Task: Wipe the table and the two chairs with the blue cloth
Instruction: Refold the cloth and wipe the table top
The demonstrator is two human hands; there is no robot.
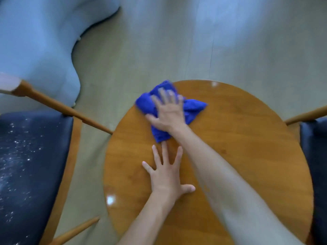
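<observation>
Head view: the blue cloth (191, 110) lies crumpled and bunched on the far-left part of the round wooden table (247, 138), its long axis running roughly left to right; the right hand (168, 114) presses it flat-fingered, grip apart; the left hand (166, 172) rests spread on the table, grip apart; dark-cushioned chairs stand at left (31, 165) and right (316, 156).

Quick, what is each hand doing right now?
Left hand: open, flat on the table.
Right hand: open, pressing the blue cloth.
</observation>
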